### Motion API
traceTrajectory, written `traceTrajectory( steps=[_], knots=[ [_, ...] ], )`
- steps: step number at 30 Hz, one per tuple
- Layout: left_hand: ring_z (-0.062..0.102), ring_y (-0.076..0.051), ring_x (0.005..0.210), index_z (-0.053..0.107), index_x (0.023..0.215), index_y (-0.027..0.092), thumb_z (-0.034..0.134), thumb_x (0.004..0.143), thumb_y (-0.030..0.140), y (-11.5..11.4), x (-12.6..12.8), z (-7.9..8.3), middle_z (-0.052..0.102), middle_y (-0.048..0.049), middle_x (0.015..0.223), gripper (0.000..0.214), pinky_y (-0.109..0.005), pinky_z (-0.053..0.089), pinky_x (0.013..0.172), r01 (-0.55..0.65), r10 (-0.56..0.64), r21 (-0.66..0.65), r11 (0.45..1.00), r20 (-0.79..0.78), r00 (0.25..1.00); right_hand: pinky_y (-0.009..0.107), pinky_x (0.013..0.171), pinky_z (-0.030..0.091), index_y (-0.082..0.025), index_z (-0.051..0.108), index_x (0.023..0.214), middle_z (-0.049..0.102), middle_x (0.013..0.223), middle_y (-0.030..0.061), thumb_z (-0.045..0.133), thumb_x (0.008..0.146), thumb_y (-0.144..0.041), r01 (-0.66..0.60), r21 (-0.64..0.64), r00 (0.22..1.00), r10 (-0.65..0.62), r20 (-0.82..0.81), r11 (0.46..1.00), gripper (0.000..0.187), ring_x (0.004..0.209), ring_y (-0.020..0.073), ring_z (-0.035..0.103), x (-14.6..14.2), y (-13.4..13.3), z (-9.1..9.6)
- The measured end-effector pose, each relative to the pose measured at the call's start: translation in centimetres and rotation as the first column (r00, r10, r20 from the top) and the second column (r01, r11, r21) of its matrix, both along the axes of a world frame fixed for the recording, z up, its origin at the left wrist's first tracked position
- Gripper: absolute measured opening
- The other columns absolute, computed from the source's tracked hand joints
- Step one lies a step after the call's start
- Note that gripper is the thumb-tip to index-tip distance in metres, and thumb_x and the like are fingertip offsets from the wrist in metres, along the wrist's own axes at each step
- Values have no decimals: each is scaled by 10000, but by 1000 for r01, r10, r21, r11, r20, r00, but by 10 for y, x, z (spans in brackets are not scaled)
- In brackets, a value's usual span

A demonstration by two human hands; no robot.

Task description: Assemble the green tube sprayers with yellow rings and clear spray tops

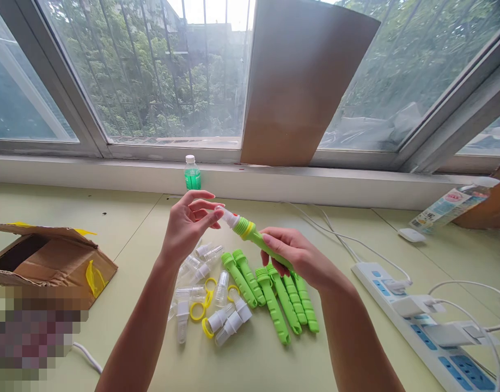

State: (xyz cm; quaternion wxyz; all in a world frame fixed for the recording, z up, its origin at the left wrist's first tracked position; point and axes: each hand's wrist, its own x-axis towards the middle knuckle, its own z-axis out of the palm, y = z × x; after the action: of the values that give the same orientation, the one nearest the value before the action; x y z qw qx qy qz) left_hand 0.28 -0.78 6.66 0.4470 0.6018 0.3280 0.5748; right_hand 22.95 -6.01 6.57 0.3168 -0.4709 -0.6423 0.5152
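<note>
With the held piece as dial centre, the near edge shows a power strip [424, 336] at 4 o'clock, loaded with white plugs and cables, and a pixelated patch [33, 337] at 8 o'clock, contents not identifiable. At 6 o'clock lie six loose green handles [274, 310], some upper ends obscured by the right hand [293, 247]. At 7 o'clock lie loose clear tubes [221, 288], several with white collars, mixed with yellow rings [191, 313]; the left forearm covers part of this group. A cardboard box [62, 261] stands open at 9 o'clock, apart from the hands. At centre, raised over the table, the right hand is wrapped around the held green handle [270, 243], tilted with its threaded end toward 10 o'clock; the left hand [188, 220] pinches the clear tip [224, 213] at that end between thumb and fingers. Beyond, a bottle of green liquid [193, 179] stands at 11 o'clock, and a labelled bottle [446, 208] leans at 3 o'clock. Farthest, at 12 o'clock, a brown board [294, 98] blocks part of the window [172, 81].
</note>
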Motion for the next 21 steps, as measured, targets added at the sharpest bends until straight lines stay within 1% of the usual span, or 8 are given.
traceTrajectory(
  steps=[3, 6, 8, 13, 16, 19, 21],
  knots=[
    [658, -130, 604, 566, 1036, 184, 768, 732, 315, -1, 5, -1, 713, -59, 914, 387, -278, 577, 593, 28, -28, -4, 1000, 2, 1000, 218, 418, 338, -180, 592, 835, 599, 735, 11, 472, 930, -502, 9, 6, 1000, -9, -27, 1000, 356, 478, 83, 450, 0, 1, -1],
    [672, -145, 647, 515, 1115, 198, 759, 740, 333, -3, 9, 0, 705, -60, 924, 468, -281, 581, 599, 106, -105, -27, 994, 17, 994, 217, 424, 343, -180, 579, 799, 582, 721, 8, 486, 922, -506, 17, 16, 999, -16, -49, 1000, 360, 489, 86, 457, -2, 2, -1],
    [675, -151, 662, 487, 1151, 205, 752, 746, 344, -2, 8, 0, 703, -69, 945, 504, -283, 584, 604, 128, -127, -41, 991, 17, 992, 217, 427, 350, -181, 579, 794, 575, 716, 7, 494, 917, -506, 20, 19, 999, -19, -51, 1000, 357, 495, 89, 457, -3, 2, 0],
    [667, -135, 621, 491, 1172, 210, 723, 769, 380, 2, -6, 4, 679, -66, 981, 495, -282, 589, 596, 76, -75, -47, 996, 22, 997, 213, 425, 347, -174, 611, 887, 587, 721, 7, 478, 933, -484, 18, 34, 998, -16, -54, 999, 341, 487, 83, 460, -1, 2, 2],
    [668, -138, 632, 498, 1168, 203, 685, 803, 396, 3, -13, 6, 677, -66, 970, 454, -287, 589, 599, 67, -67, -40, 997, 7, 998, 210, 425, 339, -170, 612, 895, 586, 719, 6, 475, 941, -469, 18, 46, 998, -15, -60, 999, 332, 482, 77, 462, 0, 2, 3],
    [670, -145, 644, 514, 1141, 198, 648, 827, 423, 5, -14, 5, 680, -67, 950, 408, -292, 582, 608, 41, -43, -28, 999, -49, 998, 209, 426, 336, -169, 609, 888, 583, 720, 5, 472, 944, -465, 16, 47, 998, -14, -59, 999, 330, 480, 75, 461, 0, 2, 3],
    [669, -147, 652, 523, 1120, 205, 633, 835, 440, 8, -14, 1, 680, -61, 935, 385, -288, 569, 619, -23, 23, -1, 1000, -120, 993, 206, 430, 341, -169, 605, 892, 580, 720, 3, 470, 948, -461, 15, 46, 998, -12, -60, 999, 327, 484, 74, 461, -1, 1, 3]
  ],
)
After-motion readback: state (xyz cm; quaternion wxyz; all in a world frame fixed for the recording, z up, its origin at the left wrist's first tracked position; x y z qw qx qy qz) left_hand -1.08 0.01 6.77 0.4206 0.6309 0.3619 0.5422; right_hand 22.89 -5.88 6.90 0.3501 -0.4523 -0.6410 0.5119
